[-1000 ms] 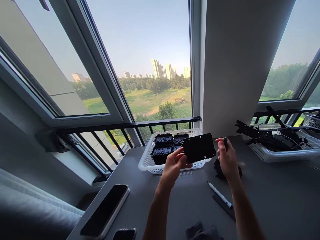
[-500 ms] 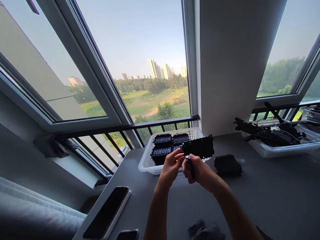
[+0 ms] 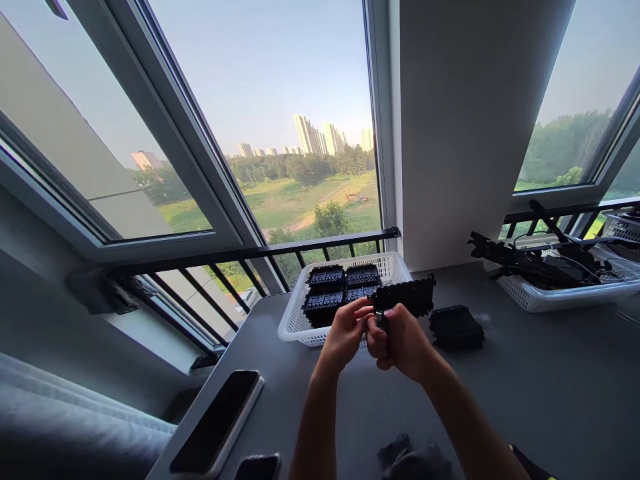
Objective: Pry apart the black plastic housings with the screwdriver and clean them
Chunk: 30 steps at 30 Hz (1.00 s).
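In front of the basket (image 3: 294,331), the left hand (image 3: 345,331) has the panel (image 3: 409,297) pinched by one end. The right hand (image 3: 403,343) is clenched round some small tool (image 3: 381,321), mostly covered, so can't really tell what it is or whether it touches the panel. Phone (image 3: 257,469) and dark bundle (image 3: 415,461) get chopped at the bottom.

Upper-floor workspace, grey table (image 3: 530,380), white baskets (image 3: 299,335) of black parts (image 3: 323,313), tall windows (image 3: 280,80) overlooking fields (image 3: 280,200)
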Available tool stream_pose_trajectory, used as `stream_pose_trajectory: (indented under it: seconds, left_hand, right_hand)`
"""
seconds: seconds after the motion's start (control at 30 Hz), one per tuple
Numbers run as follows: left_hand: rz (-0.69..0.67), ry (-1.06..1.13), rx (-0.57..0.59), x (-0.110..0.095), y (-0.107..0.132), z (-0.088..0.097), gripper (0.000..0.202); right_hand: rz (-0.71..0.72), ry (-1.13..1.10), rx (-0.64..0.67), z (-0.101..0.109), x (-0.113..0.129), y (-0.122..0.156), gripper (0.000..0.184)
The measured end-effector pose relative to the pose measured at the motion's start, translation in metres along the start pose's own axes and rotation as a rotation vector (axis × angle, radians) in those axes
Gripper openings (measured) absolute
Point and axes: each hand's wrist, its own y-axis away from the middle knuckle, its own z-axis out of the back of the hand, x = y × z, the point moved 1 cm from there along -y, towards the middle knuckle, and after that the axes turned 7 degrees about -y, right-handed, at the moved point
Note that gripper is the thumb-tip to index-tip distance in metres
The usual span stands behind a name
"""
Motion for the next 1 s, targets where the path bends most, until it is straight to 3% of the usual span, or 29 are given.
stream_pose_trajectory:
  seconds: [0.27,1.0]
  left_hand:
    - [-0.044,-0.016,0.034,0.003,-0.001,-0.001,0.042]
    - [0.031,0.017,0.107,-0.018,0.003,-0.006,0.040]
  right_hand:
    - [-0.026,-0.039,0.011,0.001,0.004,-0.001,0.024]
    - [0.005,-0.135,-0.017,0.012,0.017,0.008,0.024]
